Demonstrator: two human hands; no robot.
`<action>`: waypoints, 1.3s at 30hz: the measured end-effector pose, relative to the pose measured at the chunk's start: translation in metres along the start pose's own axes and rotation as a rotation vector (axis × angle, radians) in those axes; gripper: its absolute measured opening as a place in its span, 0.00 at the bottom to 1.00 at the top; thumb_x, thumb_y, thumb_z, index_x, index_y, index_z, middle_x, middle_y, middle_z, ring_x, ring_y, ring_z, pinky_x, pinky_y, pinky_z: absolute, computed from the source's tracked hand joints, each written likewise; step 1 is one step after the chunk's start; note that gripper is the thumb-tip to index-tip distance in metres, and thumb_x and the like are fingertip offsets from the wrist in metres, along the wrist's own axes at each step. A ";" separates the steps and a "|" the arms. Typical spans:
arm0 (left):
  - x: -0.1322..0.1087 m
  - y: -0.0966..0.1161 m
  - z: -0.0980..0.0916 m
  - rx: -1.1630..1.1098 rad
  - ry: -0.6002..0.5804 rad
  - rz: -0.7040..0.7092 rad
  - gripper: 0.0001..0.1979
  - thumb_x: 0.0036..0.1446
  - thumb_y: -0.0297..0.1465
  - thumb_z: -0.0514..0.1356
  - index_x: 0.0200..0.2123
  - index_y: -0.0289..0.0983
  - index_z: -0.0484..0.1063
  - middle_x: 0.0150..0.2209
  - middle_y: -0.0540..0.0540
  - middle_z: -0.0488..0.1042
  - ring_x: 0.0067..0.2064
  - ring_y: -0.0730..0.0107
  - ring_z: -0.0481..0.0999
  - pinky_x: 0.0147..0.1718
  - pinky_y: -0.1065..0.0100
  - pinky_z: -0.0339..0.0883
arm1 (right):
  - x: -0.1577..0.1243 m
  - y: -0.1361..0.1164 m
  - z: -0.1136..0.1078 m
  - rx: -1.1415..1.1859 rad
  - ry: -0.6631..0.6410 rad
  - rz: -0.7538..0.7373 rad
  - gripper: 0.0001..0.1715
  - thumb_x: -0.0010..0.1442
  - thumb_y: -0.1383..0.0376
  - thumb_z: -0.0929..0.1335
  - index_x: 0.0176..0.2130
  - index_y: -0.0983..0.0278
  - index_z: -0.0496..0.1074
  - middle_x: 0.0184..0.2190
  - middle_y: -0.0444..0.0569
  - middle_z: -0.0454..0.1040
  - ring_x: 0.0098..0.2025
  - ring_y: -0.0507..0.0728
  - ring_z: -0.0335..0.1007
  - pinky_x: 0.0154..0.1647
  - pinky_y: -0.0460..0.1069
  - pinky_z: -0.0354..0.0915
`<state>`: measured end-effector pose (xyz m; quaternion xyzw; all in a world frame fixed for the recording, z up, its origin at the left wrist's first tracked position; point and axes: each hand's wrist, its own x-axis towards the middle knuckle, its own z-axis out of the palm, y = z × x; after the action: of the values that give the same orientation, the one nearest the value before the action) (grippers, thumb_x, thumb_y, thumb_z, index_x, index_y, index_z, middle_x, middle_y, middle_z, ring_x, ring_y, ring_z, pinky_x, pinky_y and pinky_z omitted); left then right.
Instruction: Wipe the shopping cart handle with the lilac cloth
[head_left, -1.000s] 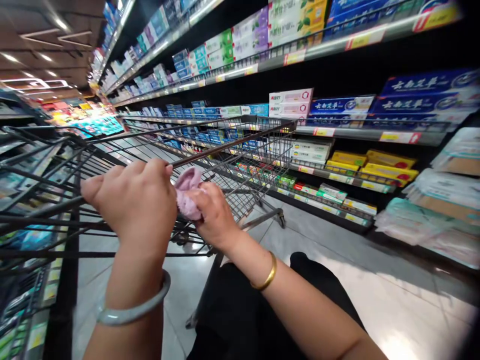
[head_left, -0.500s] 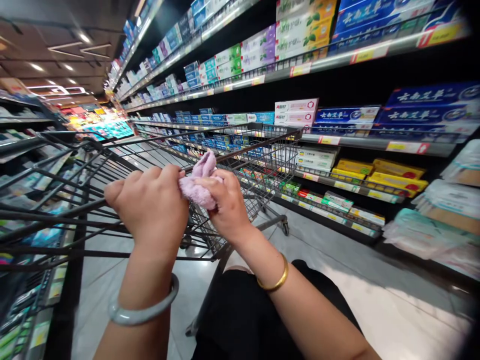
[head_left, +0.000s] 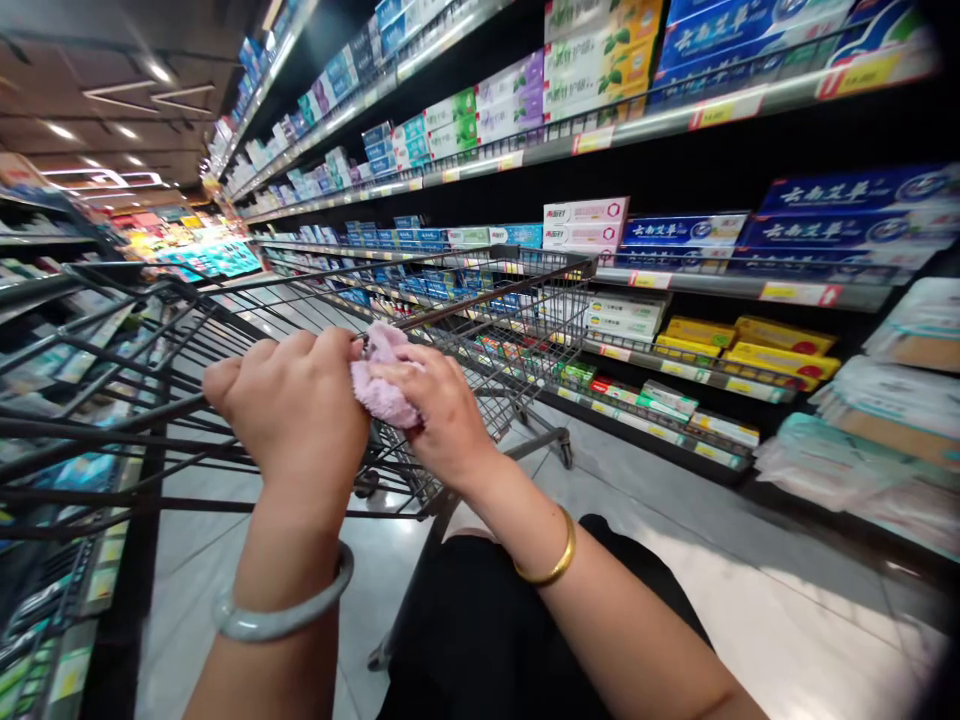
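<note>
My left hand (head_left: 296,400) is wrapped round the near bar of a dark wire shopping cart (head_left: 517,290), its fingers closed over the top. Just right of it, my right hand (head_left: 446,415) holds a crumpled fluffy pink cloth (head_left: 384,375) against the cart's frame. The cloth lies between the two hands and hides part of the bar beneath it. A pale bangle (head_left: 285,615) is on my left wrist and a gold bangle (head_left: 551,560) on my right.
Shelves of boxed goods (head_left: 585,225) run along the right side, with plastic-wrapped packs (head_left: 885,400) near the right edge. Another stocked shelf (head_left: 97,570) stands at the left. Grey floor tiles (head_left: 637,540) show below, and one cart wheel (head_left: 565,452) rests on them.
My right hand has shifted slightly left with the cloth, closer to my left hand, and the cloth's raised tip has folded lower. The shelves appear slightly further left in view.
</note>
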<state>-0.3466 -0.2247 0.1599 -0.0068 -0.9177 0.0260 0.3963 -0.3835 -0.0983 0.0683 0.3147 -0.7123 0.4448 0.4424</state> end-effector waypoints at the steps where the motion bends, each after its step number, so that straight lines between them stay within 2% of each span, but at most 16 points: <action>1: 0.000 0.000 0.000 0.003 0.009 0.003 0.21 0.69 0.40 0.42 0.39 0.43 0.75 0.33 0.42 0.72 0.43 0.50 0.67 0.47 0.50 0.48 | -0.002 0.007 -0.003 -0.035 0.003 0.022 0.26 0.59 0.77 0.66 0.53 0.55 0.75 0.57 0.51 0.72 0.60 0.58 0.67 0.60 0.56 0.66; 5: -0.001 0.001 -0.001 0.004 0.041 0.008 0.20 0.68 0.40 0.43 0.39 0.45 0.75 0.33 0.41 0.73 0.41 0.48 0.67 0.46 0.49 0.48 | -0.012 0.046 -0.018 -0.156 0.229 0.359 0.19 0.54 0.78 0.66 0.40 0.60 0.78 0.44 0.51 0.76 0.49 0.60 0.70 0.53 0.57 0.68; 7: -0.002 0.002 -0.001 -0.032 0.034 0.012 0.19 0.66 0.40 0.44 0.39 0.48 0.75 0.34 0.40 0.73 0.42 0.46 0.67 0.46 0.48 0.47 | -0.014 0.047 -0.016 -0.152 0.320 0.456 0.21 0.51 0.79 0.65 0.41 0.61 0.77 0.43 0.52 0.75 0.49 0.61 0.70 0.53 0.57 0.68; 9: -0.001 0.002 0.000 -0.030 0.033 0.001 0.20 0.66 0.40 0.44 0.39 0.48 0.75 0.34 0.40 0.73 0.42 0.47 0.67 0.47 0.47 0.47 | -0.013 0.032 -0.008 -0.104 0.272 0.346 0.24 0.52 0.79 0.65 0.44 0.61 0.77 0.47 0.53 0.74 0.53 0.60 0.69 0.56 0.56 0.67; 11: -0.001 0.002 0.001 0.015 0.029 -0.017 0.22 0.68 0.42 0.41 0.38 0.46 0.74 0.34 0.41 0.73 0.43 0.49 0.67 0.47 0.48 0.48 | -0.012 0.015 0.003 -0.061 0.118 0.134 0.24 0.56 0.77 0.66 0.48 0.59 0.76 0.51 0.52 0.73 0.56 0.60 0.67 0.58 0.55 0.65; 13: 0.000 0.002 0.001 0.065 0.019 -0.004 0.25 0.70 0.42 0.38 0.39 0.44 0.73 0.34 0.42 0.73 0.43 0.52 0.68 0.47 0.49 0.48 | -0.014 0.011 0.008 -0.062 -0.004 0.006 0.23 0.59 0.75 0.66 0.50 0.57 0.76 0.53 0.52 0.73 0.56 0.60 0.67 0.57 0.55 0.65; 15: 0.000 0.003 0.001 0.096 0.011 0.024 0.25 0.71 0.42 0.37 0.40 0.43 0.73 0.35 0.43 0.74 0.43 0.53 0.68 0.46 0.49 0.49 | -0.018 0.023 0.008 -0.090 0.017 0.076 0.21 0.59 0.75 0.67 0.48 0.57 0.76 0.51 0.51 0.73 0.53 0.59 0.67 0.56 0.55 0.65; 19: 0.002 0.008 0.002 0.075 0.001 0.028 0.24 0.70 0.42 0.38 0.39 0.42 0.73 0.35 0.40 0.74 0.43 0.50 0.68 0.45 0.49 0.49 | -0.027 0.049 0.002 -0.143 0.255 0.466 0.20 0.52 0.78 0.66 0.42 0.60 0.76 0.43 0.51 0.73 0.48 0.60 0.68 0.52 0.56 0.67; 21: 0.004 0.011 0.004 0.053 -0.008 0.032 0.24 0.69 0.42 0.38 0.39 0.43 0.73 0.36 0.39 0.74 0.43 0.48 0.68 0.45 0.47 0.49 | -0.028 0.045 0.005 -0.123 0.227 0.422 0.23 0.51 0.79 0.66 0.44 0.60 0.76 0.45 0.52 0.73 0.50 0.60 0.68 0.54 0.56 0.67; 24: 0.006 0.013 0.008 0.069 -0.001 0.030 0.25 0.70 0.42 0.37 0.39 0.43 0.72 0.36 0.40 0.74 0.43 0.50 0.68 0.45 0.48 0.49 | -0.029 0.029 0.015 -0.060 0.051 0.173 0.27 0.52 0.78 0.66 0.49 0.59 0.75 0.50 0.52 0.73 0.54 0.60 0.67 0.57 0.54 0.66; 26: 0.007 0.014 0.010 0.100 0.007 0.032 0.26 0.71 0.42 0.36 0.39 0.42 0.71 0.36 0.42 0.73 0.42 0.52 0.67 0.45 0.50 0.48 | -0.032 0.031 0.017 -0.059 -0.012 0.122 0.27 0.53 0.77 0.66 0.50 0.59 0.75 0.51 0.53 0.72 0.55 0.60 0.67 0.58 0.55 0.66; 28: 0.008 0.015 0.011 0.126 0.004 0.044 0.26 0.71 0.42 0.36 0.39 0.41 0.71 0.36 0.42 0.73 0.41 0.54 0.66 0.44 0.51 0.48 | -0.038 0.045 0.015 -0.077 0.033 0.237 0.25 0.52 0.77 0.67 0.48 0.61 0.76 0.50 0.54 0.73 0.54 0.60 0.67 0.57 0.55 0.65; 30: 0.009 0.016 0.011 0.144 0.002 0.050 0.26 0.71 0.42 0.36 0.40 0.40 0.71 0.36 0.42 0.73 0.41 0.54 0.66 0.43 0.52 0.48 | -0.044 0.061 0.011 -0.089 0.146 0.458 0.24 0.48 0.79 0.66 0.44 0.64 0.76 0.46 0.54 0.74 0.51 0.61 0.68 0.56 0.55 0.66; 33: 0.011 0.019 0.012 0.146 0.004 0.044 0.25 0.72 0.40 0.36 0.39 0.40 0.71 0.36 0.42 0.74 0.41 0.54 0.66 0.43 0.52 0.48 | -0.045 0.065 0.011 -0.063 0.256 0.649 0.26 0.44 0.80 0.64 0.42 0.63 0.75 0.42 0.51 0.73 0.48 0.59 0.69 0.54 0.54 0.68; 37: 0.013 0.023 0.014 0.121 0.011 0.053 0.25 0.71 0.40 0.37 0.40 0.39 0.72 0.38 0.40 0.75 0.43 0.51 0.69 0.45 0.50 0.50 | -0.032 0.043 0.016 0.044 0.181 0.407 0.26 0.49 0.77 0.66 0.47 0.60 0.75 0.47 0.51 0.72 0.52 0.58 0.69 0.57 0.52 0.67; 39: 0.014 0.025 0.016 0.096 0.013 0.058 0.25 0.71 0.39 0.38 0.42 0.39 0.73 0.38 0.38 0.75 0.45 0.49 0.69 0.46 0.49 0.50 | -0.033 0.045 0.014 0.045 0.130 0.331 0.25 0.50 0.76 0.67 0.48 0.60 0.75 0.49 0.52 0.72 0.54 0.59 0.68 0.57 0.53 0.66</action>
<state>-0.3685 -0.1997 0.1577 -0.0147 -0.9123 0.0814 0.4011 -0.4126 -0.0915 0.0199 0.1733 -0.7142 0.5468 0.4011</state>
